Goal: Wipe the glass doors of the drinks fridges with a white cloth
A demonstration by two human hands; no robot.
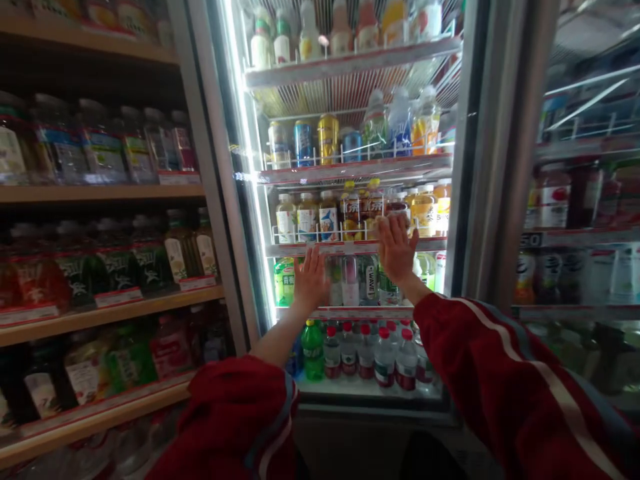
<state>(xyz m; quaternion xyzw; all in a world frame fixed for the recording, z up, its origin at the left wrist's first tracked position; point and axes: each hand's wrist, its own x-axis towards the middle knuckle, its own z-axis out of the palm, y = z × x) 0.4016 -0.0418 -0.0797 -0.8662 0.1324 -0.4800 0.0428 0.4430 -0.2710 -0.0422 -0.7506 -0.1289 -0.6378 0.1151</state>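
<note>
My left hand (311, 280), fingers stretched upward, is at the height of the fourth shelf of a lit drinks fridge (350, 248). Nearest to it are a green-labelled drink (285, 282) and some clear bottles. Higher and to the right, my right hand (397, 248) has its fingers extended, slightly smeared, in front of dark tea bottles (374, 203) with yellow caps. I make out nothing held in either hand. Whether the hands touch door glass or only hover before the bottles, I cannot tell. Red sleeves cover both forearms partway.
Wooden shelves (100, 193) packed with bottles stand at the left. Another fridge section (555, 237) with drinks is at the right, behind a metal frame (505, 153). Red-capped water bottles (384, 360) and a green soda bottle (313, 352) line the fridge's bottom.
</note>
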